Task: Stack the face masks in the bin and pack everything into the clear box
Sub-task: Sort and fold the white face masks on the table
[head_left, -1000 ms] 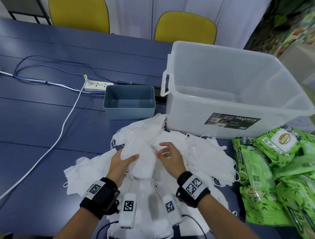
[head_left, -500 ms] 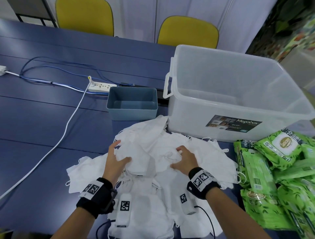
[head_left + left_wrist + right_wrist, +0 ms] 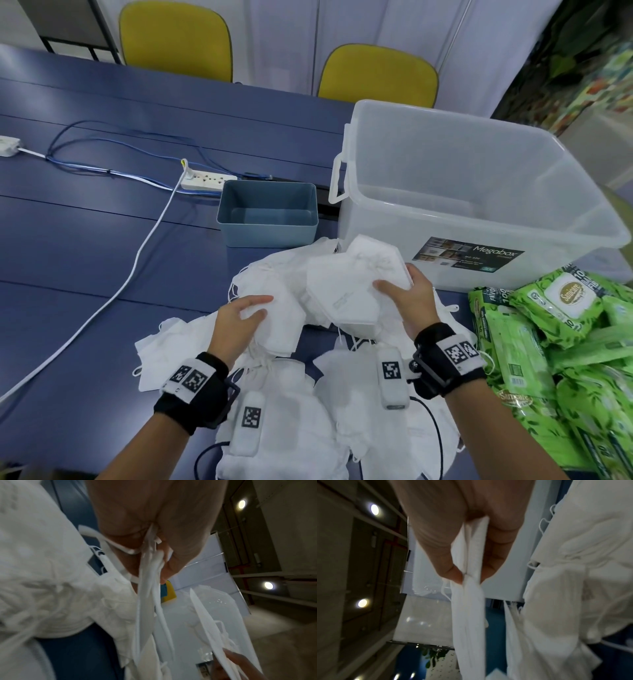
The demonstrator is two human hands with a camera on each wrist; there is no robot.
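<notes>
My right hand (image 3: 409, 298) pinches a small bunch of face masks (image 3: 346, 291) by their right edge, lifted above the loose mask pile (image 3: 291, 411) on the desk (image 3: 85, 257). My left hand (image 3: 236, 320) grips another few masks (image 3: 274, 308) just beside them — thumb on top. The blue bin (image 3: 269, 219) stands beyond the pile, bare desk to its left. The clear box (image 3: 479, 212) sits close on its right, wet-wipe packs (image 3: 565, 342) piled at my right.
</notes>
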